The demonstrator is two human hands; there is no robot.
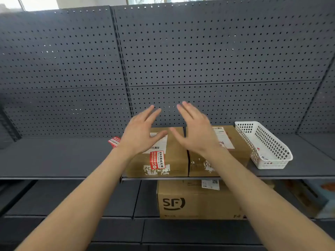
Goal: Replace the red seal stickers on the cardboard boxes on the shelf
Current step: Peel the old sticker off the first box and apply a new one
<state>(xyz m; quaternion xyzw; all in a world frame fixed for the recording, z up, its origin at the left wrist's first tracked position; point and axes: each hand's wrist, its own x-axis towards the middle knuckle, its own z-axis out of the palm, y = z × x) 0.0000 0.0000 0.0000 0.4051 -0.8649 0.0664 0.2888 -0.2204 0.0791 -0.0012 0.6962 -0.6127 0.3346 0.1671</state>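
Observation:
Two cardboard boxes stand side by side on the grey shelf (pixel 54 156). The left box (pixel 176 156) carries a white label and a red seal sticker (pixel 157 160) over its front edge, with torn white residue below. The right box (pixel 239 142) shows torn residue on its front and a white label on top. Loose red stickers (pixel 114 141) lie on the shelf left of the boxes. My left hand (pixel 140 131) hovers over the left box, fingers spread, holding nothing. My right hand (pixel 195 129) hovers over the gap between the boxes, fingers straight, empty.
A white plastic basket (pixel 272 158) sits right of the boxes with small red scraps inside. A larger SF cardboard box (pixel 195 201) stands on the lower shelf. Grey pegboard (pixel 199 51) backs the shelving.

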